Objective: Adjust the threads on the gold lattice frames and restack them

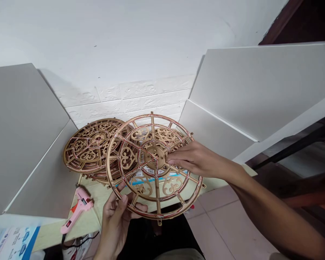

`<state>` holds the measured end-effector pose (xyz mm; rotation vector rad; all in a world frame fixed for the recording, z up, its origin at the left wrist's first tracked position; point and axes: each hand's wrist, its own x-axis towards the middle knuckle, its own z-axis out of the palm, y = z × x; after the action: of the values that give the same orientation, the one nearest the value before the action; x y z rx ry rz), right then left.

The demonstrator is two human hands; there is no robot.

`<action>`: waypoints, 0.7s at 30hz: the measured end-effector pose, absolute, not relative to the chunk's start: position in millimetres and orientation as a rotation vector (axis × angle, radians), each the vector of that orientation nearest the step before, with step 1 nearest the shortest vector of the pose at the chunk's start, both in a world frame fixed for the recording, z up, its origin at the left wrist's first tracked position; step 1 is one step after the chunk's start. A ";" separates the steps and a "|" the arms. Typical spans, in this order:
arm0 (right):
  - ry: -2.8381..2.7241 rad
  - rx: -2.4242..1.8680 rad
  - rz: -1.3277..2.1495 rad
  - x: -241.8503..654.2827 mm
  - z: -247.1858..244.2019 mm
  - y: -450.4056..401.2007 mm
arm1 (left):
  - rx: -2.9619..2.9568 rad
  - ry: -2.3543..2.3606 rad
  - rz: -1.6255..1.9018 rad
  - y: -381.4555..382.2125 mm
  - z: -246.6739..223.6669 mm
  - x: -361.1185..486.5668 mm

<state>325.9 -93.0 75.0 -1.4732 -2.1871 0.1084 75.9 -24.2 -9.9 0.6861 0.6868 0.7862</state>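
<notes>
We held a wooden wheel (157,187) up in front of us, above the table (82,225). Our left hand (115,225) curled around its lower rim, thumb and fingers closed on it. Our right hand (197,159) reached across, fingers pressed together, tips touching the hub (154,159); we cannot tell whether they pinched it. Behind the wheel, overlapped by it, lay a stack of similar wheels (90,146). A pink glue gun (79,209) lay near our left hand.
</notes>
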 end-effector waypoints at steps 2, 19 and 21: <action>-2.109 -1.508 0.134 326.8 75.8 -96.8 | 0.683 0.684 0.778 -23.3 -10.3 76.1; -1.360 -2.029 0.529 392.3 1.6 -148.1 | 0.612 0.678 0.839 -17.0 -14.5 81.3; -1.478 -2.020 0.454 387.2 0.9 -146.7 | 0.620 0.679 0.836 -16.3 -16.7 82.4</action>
<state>387.2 -146.7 0.9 -2.0201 -1.4784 0.4543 82.4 -16.3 -16.7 0.6203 0.6786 0.8362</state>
